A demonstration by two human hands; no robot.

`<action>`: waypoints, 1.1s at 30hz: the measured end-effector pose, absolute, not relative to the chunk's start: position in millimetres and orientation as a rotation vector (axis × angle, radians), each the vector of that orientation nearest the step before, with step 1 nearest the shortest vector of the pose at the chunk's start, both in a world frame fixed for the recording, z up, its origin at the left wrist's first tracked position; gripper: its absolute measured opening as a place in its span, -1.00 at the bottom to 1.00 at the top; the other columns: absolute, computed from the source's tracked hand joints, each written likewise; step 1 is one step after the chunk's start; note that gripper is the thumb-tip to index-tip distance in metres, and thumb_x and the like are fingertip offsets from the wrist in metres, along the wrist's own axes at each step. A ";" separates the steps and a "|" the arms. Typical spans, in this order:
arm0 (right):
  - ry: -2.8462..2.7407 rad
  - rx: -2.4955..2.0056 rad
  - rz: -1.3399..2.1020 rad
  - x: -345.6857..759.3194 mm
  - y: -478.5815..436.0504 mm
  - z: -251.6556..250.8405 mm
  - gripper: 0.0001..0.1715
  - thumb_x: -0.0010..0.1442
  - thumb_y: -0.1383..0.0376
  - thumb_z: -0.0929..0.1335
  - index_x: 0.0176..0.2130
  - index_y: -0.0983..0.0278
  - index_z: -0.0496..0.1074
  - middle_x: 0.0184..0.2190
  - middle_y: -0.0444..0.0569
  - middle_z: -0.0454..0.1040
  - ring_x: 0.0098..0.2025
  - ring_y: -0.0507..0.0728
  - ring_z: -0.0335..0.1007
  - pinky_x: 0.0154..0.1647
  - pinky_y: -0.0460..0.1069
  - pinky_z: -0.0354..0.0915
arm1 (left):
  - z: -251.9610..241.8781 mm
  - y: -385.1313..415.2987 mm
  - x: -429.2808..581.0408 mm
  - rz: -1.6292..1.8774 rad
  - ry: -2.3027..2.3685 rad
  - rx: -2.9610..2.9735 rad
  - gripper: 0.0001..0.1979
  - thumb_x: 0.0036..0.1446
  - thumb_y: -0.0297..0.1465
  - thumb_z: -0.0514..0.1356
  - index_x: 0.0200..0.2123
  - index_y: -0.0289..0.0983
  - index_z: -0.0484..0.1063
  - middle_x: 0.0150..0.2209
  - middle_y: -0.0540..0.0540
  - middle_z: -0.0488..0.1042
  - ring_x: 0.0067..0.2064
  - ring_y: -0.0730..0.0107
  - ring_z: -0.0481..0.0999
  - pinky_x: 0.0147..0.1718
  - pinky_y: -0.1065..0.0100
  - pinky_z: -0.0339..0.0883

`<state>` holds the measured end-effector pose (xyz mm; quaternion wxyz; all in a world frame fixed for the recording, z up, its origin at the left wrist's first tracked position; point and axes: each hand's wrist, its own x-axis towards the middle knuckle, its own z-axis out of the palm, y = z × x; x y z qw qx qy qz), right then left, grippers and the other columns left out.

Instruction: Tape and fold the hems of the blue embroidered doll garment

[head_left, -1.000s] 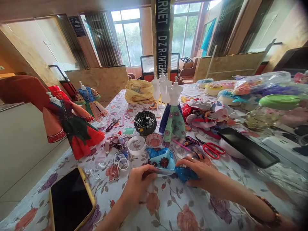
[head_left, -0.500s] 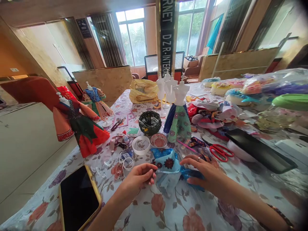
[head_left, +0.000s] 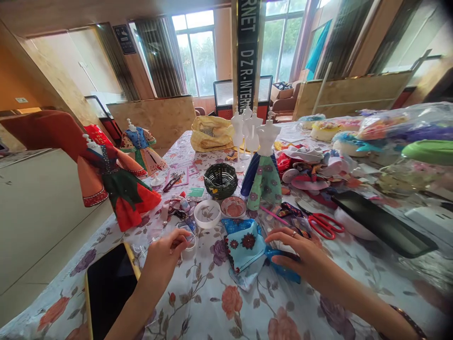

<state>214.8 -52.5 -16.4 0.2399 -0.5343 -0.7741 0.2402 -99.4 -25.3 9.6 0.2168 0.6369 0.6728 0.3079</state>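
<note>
Folded light-blue fabric point(head_left: 252, 252) with dark red flower motifs lies in front of me, a deeper blue piece point(head_left: 286, 265) at its right side. My right hand point(head_left: 300, 255) rests over that deeper blue piece, fingers apart, fingertips at the fabric's right edge. To the left, my left hand point(head_left: 166, 252) hovers by a small white ring point(head_left: 191, 242) and clear beads point(head_left: 140, 250). Its fingers are curled together; whether anything is between them is hidden. Beyond stand a white round dish point(head_left: 207, 215) and a patterned red bowl point(head_left: 233, 208).
A phone in a yellow case point(head_left: 109, 293) lies left of my left forearm. Red-handled scissors point(head_left: 325, 225) and a black tray point(head_left: 384, 224) are on the right. Dressed doll forms point(head_left: 122, 189), a green-skirted mannequin point(head_left: 264, 179) and a dark woven basket point(head_left: 221, 182) stand further back.
My left hand has moved left, from beside the light-blue fabric to the small ring and beads. The fabric's left flap now lies fully in view. My right hand stays nearly still.
</note>
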 end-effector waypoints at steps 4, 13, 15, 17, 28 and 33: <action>-2.120 -1.454 0.598 214.4 -53.3 -17.8 -0.83 0.19 0.30 0.33 -0.17 0.14 0.44 -0.04 -0.03 0.46 -0.06 0.16 0.44 -0.02 0.08 0.32 | 5.6 -27.3 -101.3 0.771 1.884 1.931 -0.77 -0.16 -0.48 0.06 -0.45 -0.18 0.49 -0.47 0.01 0.60 -0.42 0.26 0.58 -0.41 0.35 0.40; -2.129 -1.433 0.583 204.9 -56.9 -27.3 -0.74 0.08 0.38 0.38 -0.18 0.17 0.46 -0.06 0.01 0.45 -0.05 0.20 0.42 -0.01 0.13 0.33 | -10.0 -54.5 -63.6 0.937 1.600 2.348 -0.81 0.19 -0.42 0.06 -0.33 -0.19 0.48 -0.31 -0.03 0.60 -0.33 0.33 0.58 -0.36 0.39 0.45; -2.120 -1.445 0.566 201.4 -57.6 -30.6 -0.69 0.05 0.44 0.36 -0.16 0.19 0.46 -0.05 0.04 0.44 -0.05 0.21 0.42 0.00 0.14 0.33 | -16.3 -64.6 -47.6 0.912 1.362 2.452 -0.80 0.23 -0.42 0.05 -0.35 -0.21 0.47 -0.37 -0.03 0.58 -0.36 0.39 0.57 -0.35 0.43 0.46; -2.110 -1.465 0.541 198.1 -58.2 -34.9 -0.65 0.04 0.50 0.34 -0.16 0.20 0.45 -0.04 0.05 0.43 -0.04 0.21 0.42 0.00 0.13 0.34 | -22.5 -73.8 -33.5 0.853 1.187 2.552 -0.71 0.29 -0.43 -0.04 -0.34 -0.23 0.47 -0.41 -0.04 0.56 -0.40 0.40 0.56 -0.39 0.43 0.48; -2.087 -1.422 0.508 190.4 -59.0 -36.4 -0.56 0.02 0.62 0.23 -0.18 0.26 0.45 -0.11 0.08 0.46 -0.10 0.19 0.45 -0.06 0.11 0.38 | -47.7 -77.9 -11.4 0.826 1.080 2.877 -0.67 0.31 -0.38 -0.04 -0.04 -0.41 0.43 -0.09 -0.23 0.57 -0.05 0.18 0.56 -0.13 0.23 0.53; -2.132 -1.432 0.535 191.7 -59.2 -37.0 -0.49 -0.02 0.64 0.22 -0.15 0.25 0.45 -0.09 0.05 0.47 -0.10 0.18 0.47 -0.06 0.09 0.39 | -50.1 -68.4 -19.2 0.860 1.161 2.834 -0.69 0.28 -0.48 -0.04 -0.07 -0.36 0.45 -0.10 -0.25 0.57 -0.09 0.19 0.58 -0.14 0.21 0.54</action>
